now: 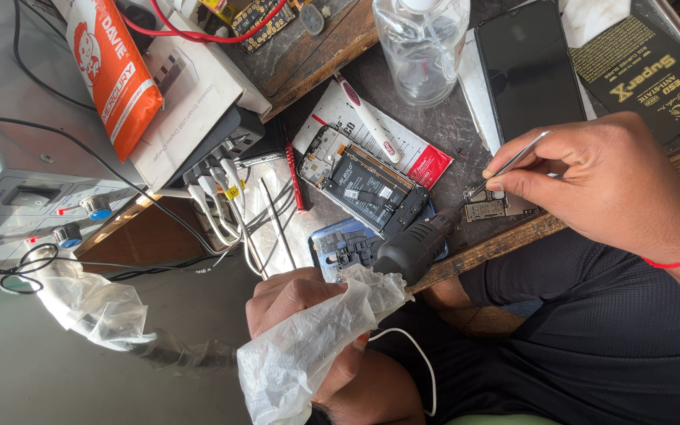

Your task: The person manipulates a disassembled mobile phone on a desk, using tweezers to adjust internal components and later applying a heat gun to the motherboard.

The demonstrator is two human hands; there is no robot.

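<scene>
Crumpled plastic wrap is bunching around the left hand, whose fingers are closing on the dark hot-air tool, its nozzle aiming at the small circuit board lying near the surface's wooden edge. Right-hand fingers are pinching metal tweezers whose tips are touching that board. Judging by this, heat could be softening the wrap or drifting toward the opened phone just beside, and a slip of the tweezers could be nudging the board off the edge.
</scene>
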